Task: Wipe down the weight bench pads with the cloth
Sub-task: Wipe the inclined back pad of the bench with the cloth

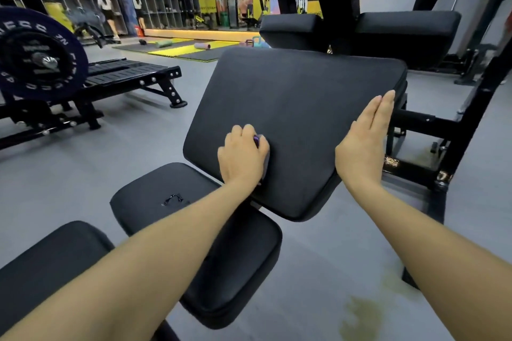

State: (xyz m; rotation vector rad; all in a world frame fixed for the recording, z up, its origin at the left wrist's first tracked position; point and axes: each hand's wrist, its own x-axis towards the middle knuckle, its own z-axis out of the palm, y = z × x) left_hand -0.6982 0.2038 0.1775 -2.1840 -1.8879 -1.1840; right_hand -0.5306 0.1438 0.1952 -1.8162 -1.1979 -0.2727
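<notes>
A wide black back pad (299, 108) tilts up in the middle of the view. My left hand (242, 156) presses a purple-grey cloth (264, 159) against its lower left part; only a strip of cloth shows past my fingers. My right hand (365, 137) lies flat with fingers together along the pad's right edge, holding nothing. Below the back pad sits a smaller black seat pad (155, 196) with a small tear in its cover, partly hidden by my left forearm. Another black pad (52, 260) lies at the lower left.
A flat bench frame (133, 75) and a barbell with a dark plate (36, 55) stand at the left. Black machine pads (401, 33) and rollers rise behind the back pad, with a steel frame (468, 119) at the right. Grey floor (346, 271) shows a greenish stain at the lower right. People stand far back.
</notes>
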